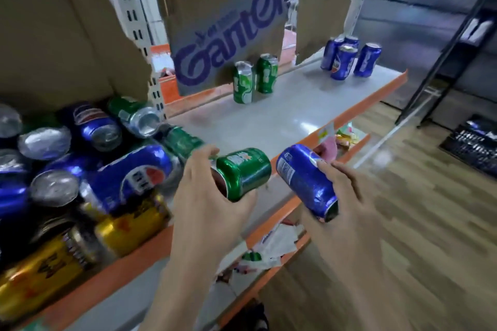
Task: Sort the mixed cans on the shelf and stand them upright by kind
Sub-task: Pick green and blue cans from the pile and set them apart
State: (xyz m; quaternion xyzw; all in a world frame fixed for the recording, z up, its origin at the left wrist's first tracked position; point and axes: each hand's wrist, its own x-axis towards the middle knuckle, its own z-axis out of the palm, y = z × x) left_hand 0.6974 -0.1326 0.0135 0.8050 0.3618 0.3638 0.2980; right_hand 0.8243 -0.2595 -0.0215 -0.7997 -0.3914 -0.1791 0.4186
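Observation:
My left hand (207, 204) grips a green can (246, 172) lying on its side over the shelf's front edge. My right hand (347, 212) holds a blue can (306, 180), also tilted sideways, just past the orange lip. A heap of mixed blue, green and yellow cans (88, 174) lies at the left end of the shelf (271, 121). Two green cans (255, 78) stand upright mid-shelf by the cardboard. Several blue cans (349, 58) stand upright at the far right end.
Torn cardboard panels (226, 21) stand along the back of the shelf. A lower shelf (271, 250) holds crumpled wrappers. Wooden floor (430, 223) lies to the right, with a black rack and a dark crate beyond.

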